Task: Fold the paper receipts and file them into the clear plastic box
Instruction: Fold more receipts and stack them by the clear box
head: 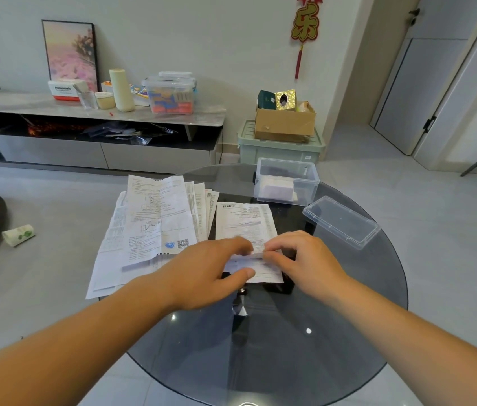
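A white printed receipt lies on the round glass table, its near end turned up and over. My left hand pinches that near end between thumb and fingers. My right hand pinches the same fold from the right side. A fanned stack of larger receipts lies to the left, overhanging the table's edge. The clear plastic box stands open at the far side with folded papers inside. Its clear lid lies beside it on the right.
A rolled paper item lies on the floor at left. Behind the table stand a green storage bin with a cardboard box on top, and a low cabinet holding containers.
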Demonstrator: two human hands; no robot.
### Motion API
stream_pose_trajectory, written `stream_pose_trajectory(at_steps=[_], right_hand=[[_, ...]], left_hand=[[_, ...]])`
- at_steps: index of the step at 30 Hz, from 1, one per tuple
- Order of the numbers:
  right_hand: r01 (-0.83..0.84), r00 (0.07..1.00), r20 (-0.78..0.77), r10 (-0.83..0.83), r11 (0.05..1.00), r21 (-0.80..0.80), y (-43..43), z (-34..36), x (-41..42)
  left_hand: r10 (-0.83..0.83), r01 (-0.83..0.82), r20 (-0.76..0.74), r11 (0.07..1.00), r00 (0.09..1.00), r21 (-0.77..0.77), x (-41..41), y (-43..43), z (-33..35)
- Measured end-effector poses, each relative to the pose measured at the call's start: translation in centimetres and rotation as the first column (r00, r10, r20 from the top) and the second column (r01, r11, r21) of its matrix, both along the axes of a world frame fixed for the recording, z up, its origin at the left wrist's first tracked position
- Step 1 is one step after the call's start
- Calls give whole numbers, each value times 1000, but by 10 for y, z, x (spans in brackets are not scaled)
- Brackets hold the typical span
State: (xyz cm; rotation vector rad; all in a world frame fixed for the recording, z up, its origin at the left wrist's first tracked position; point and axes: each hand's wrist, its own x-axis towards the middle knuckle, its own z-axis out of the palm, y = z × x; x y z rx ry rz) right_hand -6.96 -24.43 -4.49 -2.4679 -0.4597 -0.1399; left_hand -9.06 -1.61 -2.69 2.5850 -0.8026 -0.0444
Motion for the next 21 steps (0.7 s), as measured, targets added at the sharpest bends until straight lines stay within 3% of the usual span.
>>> stream_pose_trajectory(at_steps=[4,11,15,21], right_hand=[[-41,999,5,42,999,-9,-7,5,-25],[-154,985,-83,150,987,-47,-15,-8,-89],[-140,984,-111,142,990,23,-19,-6,-112],[-4,979,-200,33,990,141,-13,-5,-103]], left_hand=[[32,-32,5,999,999,25,-15,3,6],[-95,96,-15,982,995,162,-50,4,-5],[-88,92,-103,995,991,36,-61,2,-9],[77,-95,-157,989,985,-112,-59,-10,-10]])
